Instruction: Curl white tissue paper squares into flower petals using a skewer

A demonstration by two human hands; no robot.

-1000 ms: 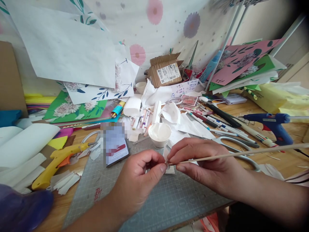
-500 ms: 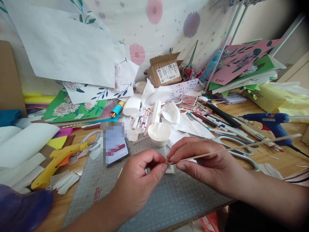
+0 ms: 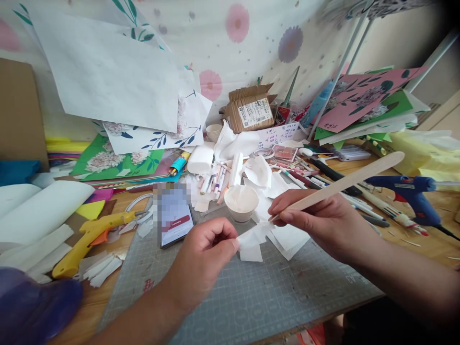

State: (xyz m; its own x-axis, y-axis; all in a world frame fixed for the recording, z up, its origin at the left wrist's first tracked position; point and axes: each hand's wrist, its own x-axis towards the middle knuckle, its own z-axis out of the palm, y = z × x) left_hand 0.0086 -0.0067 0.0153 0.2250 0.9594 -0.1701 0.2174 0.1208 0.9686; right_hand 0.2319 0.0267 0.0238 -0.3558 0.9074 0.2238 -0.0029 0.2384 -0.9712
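Observation:
My left hand pinches one end of a narrow white paper strip between thumb and fingers. My right hand grips a flat wooden craft stick, its long rounded end slanting up to the right. The stick's lower tip sits at the strip's far end; whether it touches the paper I cannot tell. Just beyond the strip stands a small white paper cup with pale contents. A small white paper piece lies under the strip on the grey cutting mat.
A phone lies left of the cup. Two glue guns flank the mat: a yellow one at left, a blue one at right. Markers, white paper scraps and a torn cardboard box crowd the back.
My hands have moved apart, and the paper strip now shows stretched out between them. The craft stick has turned, showing its broad face and pointing more steeply upward.

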